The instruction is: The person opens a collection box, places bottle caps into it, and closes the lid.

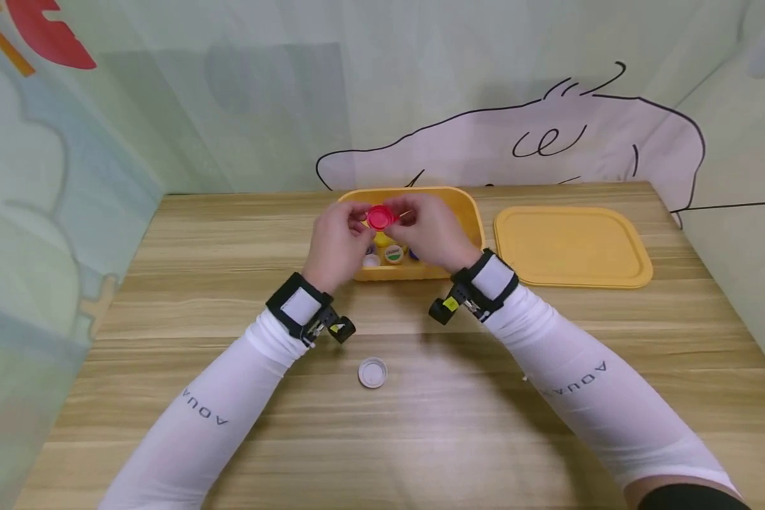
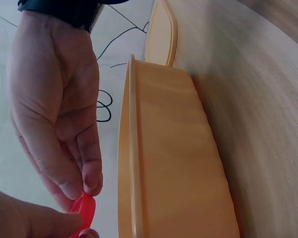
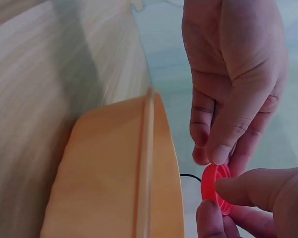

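Note:
Just over the yellow box point(image 1: 443, 273), both hands meet at one red bottle cap point(image 1: 380, 217). The left hand point(image 1: 335, 244) pinches its left edge between thumb and fingers. At the opposite edge, the right hand point(image 1: 438, 230) pinches it too. In the right wrist view the red cap point(image 3: 208, 183) is tilted on edge, showing its hollow inside. Several caps lie in the box, among them a white one with green print point(image 1: 393, 254) and a plain white one point(image 1: 371, 261); the hands hide part of the contents.
A flat yellow lid point(image 1: 574, 246) lies right of the box. Nearer the person, a white cap point(image 1: 372, 372) rests hollow side up on the wooden table point(image 1: 242, 241). A printed curtain point(image 1: 242, 120) rises behind the table's back edge.

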Motion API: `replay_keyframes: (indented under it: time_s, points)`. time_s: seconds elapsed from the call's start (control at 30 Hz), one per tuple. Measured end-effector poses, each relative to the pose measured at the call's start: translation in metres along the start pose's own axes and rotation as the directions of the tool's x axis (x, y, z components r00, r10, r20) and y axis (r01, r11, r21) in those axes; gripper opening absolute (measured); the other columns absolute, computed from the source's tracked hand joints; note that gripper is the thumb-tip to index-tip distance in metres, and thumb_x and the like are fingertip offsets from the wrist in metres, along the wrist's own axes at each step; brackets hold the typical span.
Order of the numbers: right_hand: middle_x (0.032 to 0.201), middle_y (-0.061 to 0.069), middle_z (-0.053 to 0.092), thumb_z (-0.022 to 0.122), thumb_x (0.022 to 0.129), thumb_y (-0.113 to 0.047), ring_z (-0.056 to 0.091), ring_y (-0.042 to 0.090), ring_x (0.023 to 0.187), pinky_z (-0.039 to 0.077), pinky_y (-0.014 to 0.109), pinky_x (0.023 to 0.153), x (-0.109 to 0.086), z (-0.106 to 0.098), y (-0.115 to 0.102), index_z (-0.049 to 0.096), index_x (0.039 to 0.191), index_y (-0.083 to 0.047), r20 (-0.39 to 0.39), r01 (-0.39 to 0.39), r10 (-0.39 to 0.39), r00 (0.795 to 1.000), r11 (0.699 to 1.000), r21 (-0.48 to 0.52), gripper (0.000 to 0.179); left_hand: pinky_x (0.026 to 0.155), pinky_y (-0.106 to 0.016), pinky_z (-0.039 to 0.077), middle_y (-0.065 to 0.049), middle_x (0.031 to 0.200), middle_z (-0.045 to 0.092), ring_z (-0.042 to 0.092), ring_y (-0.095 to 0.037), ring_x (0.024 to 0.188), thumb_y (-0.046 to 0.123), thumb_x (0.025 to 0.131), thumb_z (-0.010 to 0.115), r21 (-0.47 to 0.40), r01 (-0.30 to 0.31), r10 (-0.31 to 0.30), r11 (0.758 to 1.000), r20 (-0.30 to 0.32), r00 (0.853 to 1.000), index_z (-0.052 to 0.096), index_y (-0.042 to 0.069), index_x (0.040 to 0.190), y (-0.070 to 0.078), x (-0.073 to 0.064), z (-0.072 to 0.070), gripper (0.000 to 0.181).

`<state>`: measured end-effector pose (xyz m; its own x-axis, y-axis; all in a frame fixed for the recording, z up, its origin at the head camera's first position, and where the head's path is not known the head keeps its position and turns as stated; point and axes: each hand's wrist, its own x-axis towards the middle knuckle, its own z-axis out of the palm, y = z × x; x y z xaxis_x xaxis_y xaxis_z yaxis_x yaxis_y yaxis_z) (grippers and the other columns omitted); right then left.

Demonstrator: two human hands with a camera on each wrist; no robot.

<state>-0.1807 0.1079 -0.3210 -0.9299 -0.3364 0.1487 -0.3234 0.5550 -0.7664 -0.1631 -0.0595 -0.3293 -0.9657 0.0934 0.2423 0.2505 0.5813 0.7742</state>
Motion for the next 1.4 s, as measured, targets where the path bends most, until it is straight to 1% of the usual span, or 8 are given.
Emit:
replay_keyframes:
  time_s: [0.17, 0.37, 0.57, 0.8, 1.0, 1.1, 1.27, 1.4]
  points:
    - [0.103, -0.001, 0.06, 0.066, 0.085, -0.018, 0.057, 0.014, 0.084, 0.051, 0.025, 0.069, 0.012, 0.001, 0.002, 0.058, 0.118, -0.012, 0.038, -0.079, 0.079, 0.996, 0.997, 0.013, 0.034, 0.069, -0.018, 0.048, -0.004, 0.105, 0.059, 0.054, -0.008, 0.082, 0.01, 0.086, 0.063, -0.007, 0.085, -0.085, 0.996, 0.026, 0.996, 0.057, 0.006, 0.117, -0.003, 0.008, -0.001, 0.032]
    - [0.108, 0.002, 0.059, 0.064, 0.085, -0.015, 0.056, 0.014, 0.089, 0.051, 0.023, 0.072, 0.024, 0.006, 0.008, 0.055, 0.12, -0.009, 0.072, -0.147, 0.143, 0.987, 0.987, 0.061, 0.037, 0.073, -0.018, 0.048, -0.004, 0.112, 0.057, 0.055, -0.009, 0.088, 0.011, 0.088, 0.061, -0.032, 0.147, -0.145, 0.989, 0.051, 0.988, 0.053, 0.008, 0.12, -0.006, 0.013, 0.0, 0.033]
    - [0.113, 0.005, 0.057, 0.062, 0.086, -0.012, 0.056, 0.012, 0.09, 0.05, 0.023, 0.073, 0.029, 0.01, 0.011, 0.051, 0.125, -0.007, 0.099, -0.177, 0.168, 0.981, 0.98, 0.088, 0.041, 0.078, -0.021, 0.048, -0.005, 0.117, 0.054, 0.055, -0.012, 0.095, 0.015, 0.089, 0.061, -0.018, 0.175, -0.173, 0.984, 0.073, 0.982, 0.049, 0.009, 0.123, -0.011, 0.016, 0.003, 0.037]
    - [0.121, 0.009, 0.054, 0.06, 0.089, -0.014, 0.053, 0.011, 0.099, 0.048, 0.023, 0.081, 0.027, 0.009, 0.015, 0.047, 0.13, -0.007, 0.124, -0.187, 0.176, 0.977, 0.979, 0.085, 0.044, 0.087, -0.028, 0.046, -0.009, 0.129, 0.048, 0.051, -0.02, 0.11, 0.02, 0.09, 0.059, -0.011, 0.19, -0.189, 0.982, 0.089, 0.978, 0.043, 0.01, 0.131, -0.011, 0.018, 0.003, 0.045]
    - [0.124, 0.009, 0.053, 0.061, 0.089, -0.014, 0.054, 0.012, 0.101, 0.047, 0.026, 0.084, 0.021, 0.008, 0.018, 0.048, 0.128, -0.008, 0.12, -0.129, 0.122, 0.985, 0.99, 0.061, 0.042, 0.087, -0.025, 0.046, -0.007, 0.132, 0.046, 0.05, -0.019, 0.111, 0.018, 0.09, 0.059, -0.051, 0.163, -0.159, 0.985, 0.084, 0.984, 0.042, 0.01, 0.132, -0.012, 0.013, 0.001, 0.046]
    - [0.122, 0.006, 0.054, 0.062, 0.088, -0.015, 0.054, 0.011, 0.1, 0.047, 0.027, 0.085, 0.016, 0.006, 0.015, 0.049, 0.126, -0.01, 0.104, -0.104, 0.098, 0.99, 0.993, 0.058, 0.041, 0.087, -0.025, 0.045, -0.005, 0.131, 0.046, 0.05, -0.018, 0.11, 0.018, 0.089, 0.06, -0.06, 0.139, -0.134, 0.988, 0.083, 0.988, 0.042, 0.011, 0.132, -0.011, 0.008, -0.002, 0.047]
    - [0.118, 0.002, 0.055, 0.064, 0.087, -0.018, 0.053, 0.01, 0.099, 0.047, 0.025, 0.083, 0.003, 0.002, 0.009, 0.049, 0.125, -0.013, 0.1, -0.043, 0.04, 0.994, 0.999, 0.032, 0.042, 0.084, -0.023, 0.045, -0.002, 0.126, 0.048, 0.05, -0.017, 0.107, 0.019, 0.088, 0.062, -0.054, 0.056, -0.052, 0.997, 0.069, 0.996, 0.044, 0.011, 0.13, -0.009, -0.005, -0.007, 0.046]
    - [0.114, -0.001, 0.056, 0.065, 0.086, -0.019, 0.054, 0.012, 0.099, 0.049, 0.025, 0.08, -0.01, -0.001, 0.001, 0.05, 0.124, -0.015, 0.095, 0.026, -0.027, 0.995, 1.0, 0.018, 0.041, 0.079, -0.023, 0.048, 0.0, 0.119, 0.051, 0.05, -0.016, 0.103, 0.021, 0.086, 0.064, -0.053, -0.018, 0.021, 0.998, 0.071, 0.997, 0.046, 0.012, 0.128, -0.005, -0.016, -0.012, 0.046]
